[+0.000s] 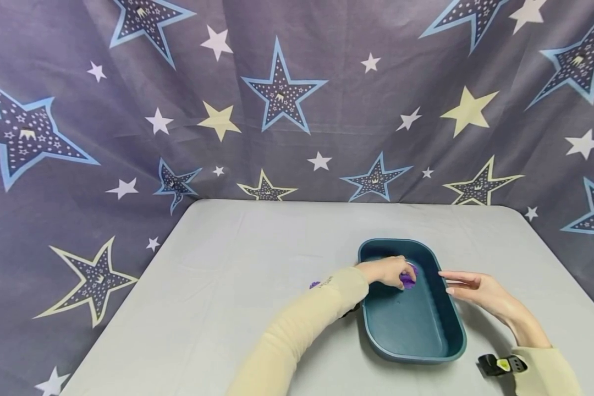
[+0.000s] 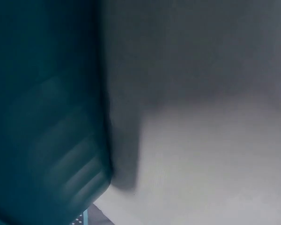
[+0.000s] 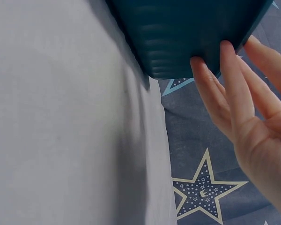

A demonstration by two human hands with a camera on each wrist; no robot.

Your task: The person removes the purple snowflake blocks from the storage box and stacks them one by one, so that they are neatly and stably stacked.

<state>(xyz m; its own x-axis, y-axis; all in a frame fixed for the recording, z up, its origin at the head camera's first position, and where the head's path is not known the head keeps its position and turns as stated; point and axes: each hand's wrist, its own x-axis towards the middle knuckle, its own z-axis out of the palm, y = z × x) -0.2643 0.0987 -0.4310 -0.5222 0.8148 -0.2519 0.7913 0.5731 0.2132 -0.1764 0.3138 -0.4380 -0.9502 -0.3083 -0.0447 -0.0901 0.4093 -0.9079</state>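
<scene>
I see two bare hands at work around a blue-green bin (image 1: 406, 335) on the counter (image 1: 218, 308). The left hand (image 1: 390, 271) is inside the bin, near its far end, with thumb and fingers curled round a small purple thing (image 1: 408, 278). I cannot tell if the purple thing touches the bin's floor, as the hand hides part of it. The left arm goes over the near side wall, I think because that lets the fingers get down low.

The right hand (image 1: 482, 294) is on the other side, outside, with its fingers long and nearly straight, the tips on the wall. It looks like a light touch to keep the bin from sliding — no tight grip. So the hands are apart, with that wall between them.

The bin looks like smooth, hard plastic: long, round at the corners, with little ridges on its outside. Another purple bit (image 1: 314, 285) peeks out past the left sleeve (image 1: 297, 324); its edge looks bumpy. The sleeve is soft, creamy cloth — wrinkled along the arm. Behind hangs a creased gray curtain (image 1: 297, 148) with stars.
</scene>
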